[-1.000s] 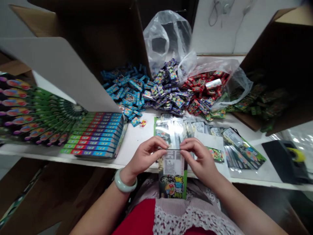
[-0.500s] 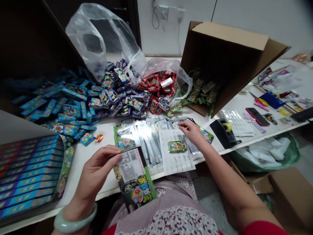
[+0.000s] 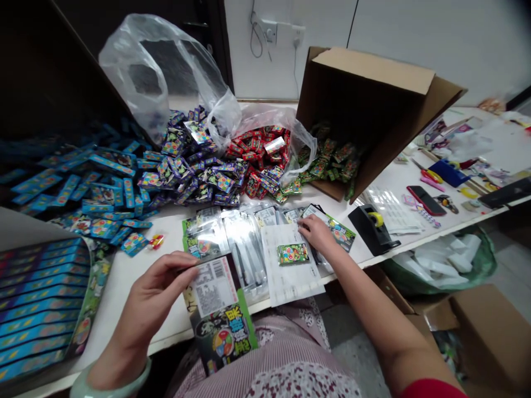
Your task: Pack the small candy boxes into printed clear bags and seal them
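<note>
My left hand (image 3: 153,298) pinches a black and green printed packet (image 3: 222,326) by its upper left corner. A white barcode label covers the packet's upper part, and colourful candy artwork shows below. My right hand (image 3: 317,232) has its fingers curled together at the upper right edge of a white printed sheet (image 3: 290,287); what lies between the fingertips is hidden. A small green candy box (image 3: 293,254) rests on that sheet. Under and beside the sheet, several shiny clear plastic sleeves (image 3: 244,249) and more printed packets (image 3: 340,232) lie along the table edge.
Piles of blue (image 3: 112,193), purple (image 3: 199,177) and red candy boxes (image 3: 261,146) fill the back left. An open carton (image 3: 373,69) with green boxes stands behind. At right are a black tape dispenser (image 3: 373,229) and a phone (image 3: 425,200). A display box (image 3: 45,309) sits front left.
The view has shifted slightly, so things appear a little further left and lower. Both hands keep nearly the same places, with the packet still in my left hand.
</note>
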`<action>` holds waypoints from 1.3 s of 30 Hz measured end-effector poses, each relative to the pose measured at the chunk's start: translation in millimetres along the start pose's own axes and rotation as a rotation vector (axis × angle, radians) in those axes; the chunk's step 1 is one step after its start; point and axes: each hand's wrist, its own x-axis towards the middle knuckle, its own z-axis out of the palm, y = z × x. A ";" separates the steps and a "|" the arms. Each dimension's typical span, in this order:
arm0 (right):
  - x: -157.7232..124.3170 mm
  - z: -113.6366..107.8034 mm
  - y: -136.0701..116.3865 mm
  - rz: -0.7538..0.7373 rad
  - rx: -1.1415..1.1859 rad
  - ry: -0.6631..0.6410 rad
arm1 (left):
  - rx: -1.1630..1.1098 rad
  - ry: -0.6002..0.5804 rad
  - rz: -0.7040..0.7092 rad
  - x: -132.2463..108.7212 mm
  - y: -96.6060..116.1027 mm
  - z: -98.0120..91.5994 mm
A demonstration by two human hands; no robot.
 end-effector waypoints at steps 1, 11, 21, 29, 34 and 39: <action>0.2 -0.1 0.1 -0.008 -0.005 0.001 | 0.001 -0.002 0.006 0.1 -0.4 -0.4; -12.1 12.8 1.8 0.005 -0.051 0.150 | 0.004 0.020 -0.006 -1.9 2.9 5.1; -12.8 0.5 8.0 -0.030 0.069 0.215 | -0.039 0.024 -0.005 -4.6 6.1 6.1; -23.1 -70.6 -114.8 -0.314 0.706 -0.119 | -0.069 -0.074 0.054 -7.9 16.4 17.2; -15.0 -79.7 -196.2 -0.500 0.674 -0.456 | -0.058 -0.115 0.056 -10.2 21.1 19.3; 2.2 -63.8 -212.2 -0.367 0.515 -0.655 | -0.062 -0.128 0.087 -11.2 23.2 16.5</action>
